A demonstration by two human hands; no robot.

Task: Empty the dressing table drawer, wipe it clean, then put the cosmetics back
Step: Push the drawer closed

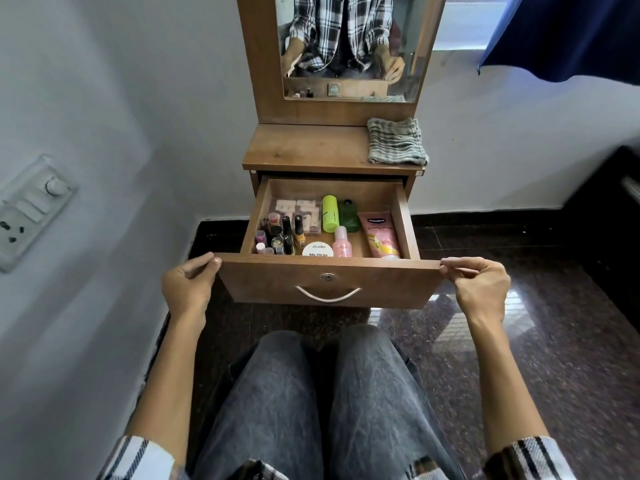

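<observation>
Drawer (329,282) pulled out from dressing table (311,147), full of cosmetics. Left hand (188,285) pinches front panel's top left corner, thumb on top edge. Right hand (479,285) pinches top right corner the same way. Inside: nail polish bottles (280,235) at left, white nail polish jar (318,250) at front, pink bottle (342,242) beside it, lime bottle (330,213), green bottle (348,216), pink Vaseline tube (380,235) at right. Folded checked cloth (396,142) on table top, right side, below mirror (349,46).

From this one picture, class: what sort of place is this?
Probably a bedroom corner at home: a wooden dressing table with a mirror, an open drawer of cosmetics, and a folded cloth.
</observation>
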